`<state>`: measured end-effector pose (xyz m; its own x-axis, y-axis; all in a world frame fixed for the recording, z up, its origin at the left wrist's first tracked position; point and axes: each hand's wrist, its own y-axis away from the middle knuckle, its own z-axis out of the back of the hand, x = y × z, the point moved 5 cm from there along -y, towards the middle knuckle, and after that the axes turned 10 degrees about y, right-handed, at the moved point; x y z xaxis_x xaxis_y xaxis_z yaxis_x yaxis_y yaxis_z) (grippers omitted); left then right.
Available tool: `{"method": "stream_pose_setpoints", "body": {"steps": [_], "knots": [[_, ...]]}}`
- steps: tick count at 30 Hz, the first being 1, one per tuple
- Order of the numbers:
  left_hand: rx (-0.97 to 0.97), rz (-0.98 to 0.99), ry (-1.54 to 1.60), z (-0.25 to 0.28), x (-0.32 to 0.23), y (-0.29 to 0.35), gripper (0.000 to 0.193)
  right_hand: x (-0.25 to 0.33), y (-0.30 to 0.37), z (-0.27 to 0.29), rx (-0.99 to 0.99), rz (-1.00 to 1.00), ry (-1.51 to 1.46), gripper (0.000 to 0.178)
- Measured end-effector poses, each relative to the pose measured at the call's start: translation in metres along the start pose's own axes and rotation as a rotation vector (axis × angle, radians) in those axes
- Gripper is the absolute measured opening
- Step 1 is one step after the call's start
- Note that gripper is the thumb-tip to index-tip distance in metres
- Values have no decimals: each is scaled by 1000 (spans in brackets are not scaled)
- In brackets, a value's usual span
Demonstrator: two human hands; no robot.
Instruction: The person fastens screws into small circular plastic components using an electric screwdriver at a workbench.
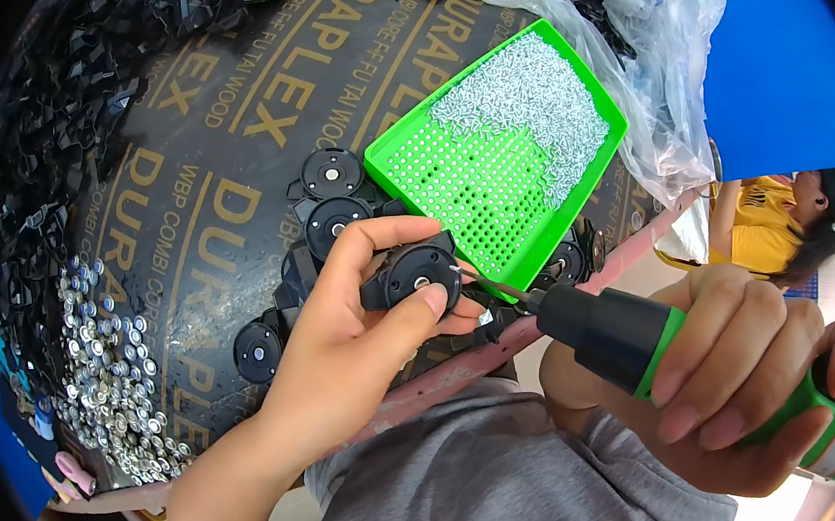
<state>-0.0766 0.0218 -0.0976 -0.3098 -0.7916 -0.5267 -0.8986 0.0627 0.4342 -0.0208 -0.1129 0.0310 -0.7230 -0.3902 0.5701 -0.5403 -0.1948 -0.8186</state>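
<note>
My left hand (pixel 368 320) grips a round black plastic part (pixel 412 279) with side tabs and a metal piece in its middle, the thumb pressed on its face. In my right hand (pixel 740 370) is a green and black electric screwdriver (pixel 610 332). Its thin bit points left and reaches the right edge of the black part, where a small bright screw (pixel 456 269) shows at the tip. Whether the screw sits in a hole is too small to tell. Beyond the bit lies a green perforated tray (pixel 472 195) with a heap of small silvery screws (pixel 533 99).
Similar round black parts (pixel 332 173) cluster left of the tray. Silvery round metal pieces (pixel 112 380) and a heap of black plastic pieces (pixel 25 208) lie on the left. A clear plastic bag (pixel 662 86) holds more black parts at the far right. Another person (pixel 761 227) is at the right.
</note>
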Motion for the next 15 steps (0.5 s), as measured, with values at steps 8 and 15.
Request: {"method": "stream_pose_setpoints", "body": {"steps": [8, 15], "knots": [[26, -46, -156, -1, 0, 3, 37, -8, 5, -9, 44, -65, 26, 25], [23, -51, -203, -1, 6, 8, 34, -14, 8, -18, 123, -156, 56, 19]]}}
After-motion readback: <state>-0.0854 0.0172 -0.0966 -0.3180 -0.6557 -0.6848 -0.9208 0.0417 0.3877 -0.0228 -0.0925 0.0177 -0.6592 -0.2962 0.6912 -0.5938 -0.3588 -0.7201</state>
